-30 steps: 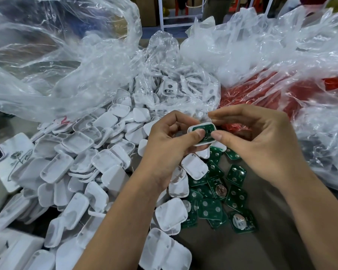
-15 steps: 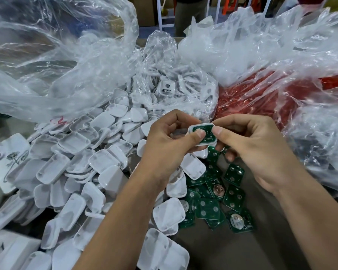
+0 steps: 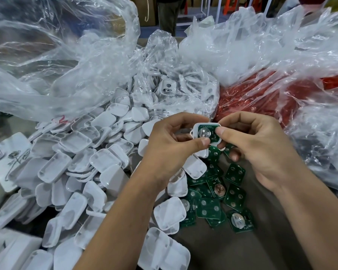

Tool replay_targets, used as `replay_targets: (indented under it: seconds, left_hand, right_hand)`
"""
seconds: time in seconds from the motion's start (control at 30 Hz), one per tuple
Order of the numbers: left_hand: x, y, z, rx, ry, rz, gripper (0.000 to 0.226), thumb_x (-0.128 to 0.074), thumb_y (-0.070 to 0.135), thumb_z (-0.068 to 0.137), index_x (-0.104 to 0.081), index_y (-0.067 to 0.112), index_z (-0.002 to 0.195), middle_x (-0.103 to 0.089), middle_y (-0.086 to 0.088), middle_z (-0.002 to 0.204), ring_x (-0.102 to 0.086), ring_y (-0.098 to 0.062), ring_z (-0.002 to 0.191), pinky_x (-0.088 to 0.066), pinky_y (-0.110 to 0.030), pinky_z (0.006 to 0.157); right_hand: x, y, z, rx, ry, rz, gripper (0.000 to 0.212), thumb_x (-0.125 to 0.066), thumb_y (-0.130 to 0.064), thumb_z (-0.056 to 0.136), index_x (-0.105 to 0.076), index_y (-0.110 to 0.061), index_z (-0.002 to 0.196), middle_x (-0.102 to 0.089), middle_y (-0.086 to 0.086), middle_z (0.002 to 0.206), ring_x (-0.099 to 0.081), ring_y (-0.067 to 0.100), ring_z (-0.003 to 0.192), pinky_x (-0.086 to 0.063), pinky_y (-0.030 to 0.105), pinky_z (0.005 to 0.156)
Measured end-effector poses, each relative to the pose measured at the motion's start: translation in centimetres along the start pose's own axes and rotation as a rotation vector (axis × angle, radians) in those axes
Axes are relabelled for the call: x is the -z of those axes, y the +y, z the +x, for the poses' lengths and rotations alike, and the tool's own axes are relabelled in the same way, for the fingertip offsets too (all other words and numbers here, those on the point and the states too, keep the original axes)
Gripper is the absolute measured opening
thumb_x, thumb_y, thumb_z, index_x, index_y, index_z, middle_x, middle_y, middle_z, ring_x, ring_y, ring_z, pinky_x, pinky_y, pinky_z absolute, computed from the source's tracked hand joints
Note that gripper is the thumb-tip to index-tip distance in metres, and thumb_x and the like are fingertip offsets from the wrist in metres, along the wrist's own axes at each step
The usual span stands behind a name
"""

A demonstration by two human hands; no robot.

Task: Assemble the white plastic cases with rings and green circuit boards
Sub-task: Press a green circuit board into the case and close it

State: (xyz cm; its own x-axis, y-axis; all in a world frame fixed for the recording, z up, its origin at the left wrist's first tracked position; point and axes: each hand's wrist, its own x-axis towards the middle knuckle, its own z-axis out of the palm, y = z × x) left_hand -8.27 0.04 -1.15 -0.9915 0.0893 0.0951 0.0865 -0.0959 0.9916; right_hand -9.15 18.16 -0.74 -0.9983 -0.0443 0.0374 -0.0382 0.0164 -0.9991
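The white case [image 3: 207,134] is held up between both hands, above the loose pile of green boards [image 3: 219,195] on the brown table [image 3: 242,250], with 1 green circuit board [image 3: 208,132] lying in its open face, the round metal battery clip turned up. It looks light and stiff, a thin shell of smooth plastic that could slip or flex if squeezed across the middle; the rim and corners are the safest places to hold, and the board is best pushed at its bare edges, not on the clip. The left hand [image 3: 170,145] pinches the case's near-left side, thumb on the lower rim and curled fingers behind. The right hand [image 3: 260,147] pinches the right edge, thumb tip on the board's corner. Whether the board is fully seated cannot be told. White case halves [image 3: 76,158] lie heaped to the left, spilling from clear plastic bags [image 3: 70,61].
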Motion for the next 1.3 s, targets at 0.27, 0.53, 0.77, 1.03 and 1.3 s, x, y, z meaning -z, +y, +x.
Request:
replay_targets:
  seconds: [0.27,0.53,0.77,1.03,1.3]
  left_hand:
    - [0.04,-0.14,0.03,0.051,-0.028,-0.1,0.032,-0.072,-0.012,0.086,-0.074,0.0,0.115,-0.077,-0.018,0.106,-0.075,-0.035,0.097,-0.063,-0.035,0.083]
    - [-0.19,-0.24,0.14,0.026,0.04,-0.081,0.021,-0.076,-0.008,0.084,-0.077,0.0,0.103,-0.076,-0.022,0.1,-0.075,-0.028,0.085,-0.064,-0.033,0.073]
    - [0.02,-0.44,0.25,0.04,0.081,-0.103,0.021,-0.081,-0.004,0.08,-0.077,0.0,0.101,-0.077,-0.02,0.095,-0.076,-0.038,0.09,-0.063,-0.031,0.07]
    - [0.02,-0.15,0.08,0.011,0.03,-0.096,0.03,-0.083,-0.004,0.079,-0.077,0.003,0.107,-0.077,-0.019,0.1,-0.076,-0.032,0.091,-0.063,-0.036,0.079]
    - [-0.2,-0.07,0.02,-0.017,-0.011,-0.008,0.046,-0.085,-0.011,0.073,-0.073,0.005,0.114,-0.078,-0.012,0.105,-0.076,-0.028,0.097,-0.062,-0.033,0.085]
  right_hand:
    - [0.16,0.04,0.22,-0.033,-0.037,0.051,0.012,-0.078,-0.001,0.087,-0.081,-0.012,0.086,-0.069,0.007,0.068,-0.058,0.012,0.057,-0.042,0.021,0.044]
    - [0.03,0.21,0.1,0.092,0.008,-0.088,0.01,-0.079,-0.007,0.089,-0.082,-0.016,0.086,-0.07,0.006,0.064,-0.056,0.019,0.048,-0.047,0.023,0.045]
    - [-0.08,0.13,0.12,0.06,-0.046,0.024,0.028,-0.057,-0.011,0.105,-0.082,-0.012,0.094,-0.073,0.022,0.085,-0.06,0.024,0.067,-0.047,0.031,0.052]
    - [-0.07,0.36,-0.07,0.135,-0.031,-0.102,0.011,-0.08,-0.01,0.089,-0.081,-0.02,0.093,-0.077,0.002,0.076,-0.062,0.013,0.054,-0.049,0.02,0.05]
    - [0.15,0.53,0.26,0.116,0.015,-0.075,0.01,-0.079,-0.006,0.09,-0.072,-0.013,0.092,-0.071,0.006,0.072,-0.06,0.027,0.059,-0.05,0.028,0.048]
